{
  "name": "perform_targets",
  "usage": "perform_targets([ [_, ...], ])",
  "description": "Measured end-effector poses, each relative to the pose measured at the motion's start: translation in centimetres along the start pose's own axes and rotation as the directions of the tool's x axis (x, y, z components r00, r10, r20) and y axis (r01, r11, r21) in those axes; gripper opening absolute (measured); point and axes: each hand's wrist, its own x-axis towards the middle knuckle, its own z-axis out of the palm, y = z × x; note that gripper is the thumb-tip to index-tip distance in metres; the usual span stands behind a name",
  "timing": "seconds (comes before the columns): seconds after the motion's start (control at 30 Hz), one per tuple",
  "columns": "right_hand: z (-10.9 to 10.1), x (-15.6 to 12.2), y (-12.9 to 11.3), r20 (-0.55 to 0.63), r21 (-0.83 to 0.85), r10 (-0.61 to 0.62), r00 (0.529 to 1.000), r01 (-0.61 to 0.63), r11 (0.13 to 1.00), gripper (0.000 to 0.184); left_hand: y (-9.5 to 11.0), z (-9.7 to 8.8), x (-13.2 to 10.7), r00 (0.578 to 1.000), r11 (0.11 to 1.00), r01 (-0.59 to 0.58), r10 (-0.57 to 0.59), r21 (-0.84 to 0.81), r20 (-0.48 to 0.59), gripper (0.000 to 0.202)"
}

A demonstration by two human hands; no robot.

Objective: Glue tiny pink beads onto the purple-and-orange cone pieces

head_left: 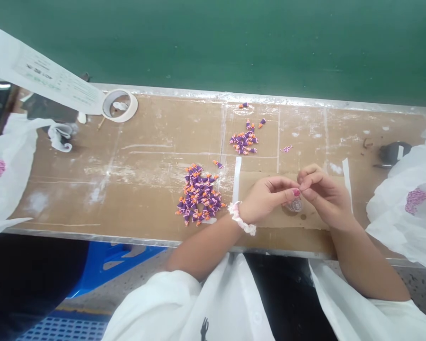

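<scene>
Over a taped-down cardboard piece (270, 220), my left hand (268, 198) and my right hand (323, 195) meet at the fingertips. Both are closed in a pinch; whatever lies between the fingers is too small to make out. Just below the fingertips is a clear, whitish, crinkled thing (294, 205) on the cardboard. A large pile of small purple and orange figurines (200, 194) lies left of my left hand. Beyond the hands is a smaller group of the same figurines (244, 142), with a little heap of tiny pink pieces (287, 148) to its right.
White bags with pink bits stand at both sides, a left bag (14, 166) and a right bag (408, 189). A tape roll (119, 106) and a printed white strip (49, 76) lie at the back left. A dark round object (394, 152) sits at the right.
</scene>
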Motion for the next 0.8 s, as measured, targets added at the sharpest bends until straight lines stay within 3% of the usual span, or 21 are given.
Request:
perform_targets([
  [0.13,0.3,-0.5,0.1,-0.096,-0.270,-0.187,0.978,0.156,0.950,0.018,0.5,0.3,-0.2,0.999,0.999,-0.043,0.043,0.001,-0.028,0.029],
  [0.23,0.5,-0.8,0.1,-0.101,-0.374,-0.259,0.961,0.204,0.905,0.026,0.8,0.6,-0.4,0.990,0.991,-0.132,0.133,0.033,-0.054,0.027],
  [0.6,0.8,-0.5,0.0,-0.083,-0.535,-0.357,0.930,0.261,0.804,0.024,-0.5,0.6,-0.5,0.967,0.952,-0.226,0.245,0.205,-0.072,0.030],
  [0.7,0.6,-0.5,-0.1,-0.054,-0.562,-0.333,0.941,0.247,0.789,0.023,-0.6,0.4,-0.6,0.950,0.893,-0.272,0.309,0.360,-0.047,0.027],
  [0.8,0.3,-0.5,-0.5,-0.020,-0.524,-0.250,0.968,0.203,0.827,0.020,0.0,0.2,-0.7,0.921,0.774,-0.329,0.391,0.541,0.001,0.019],
])
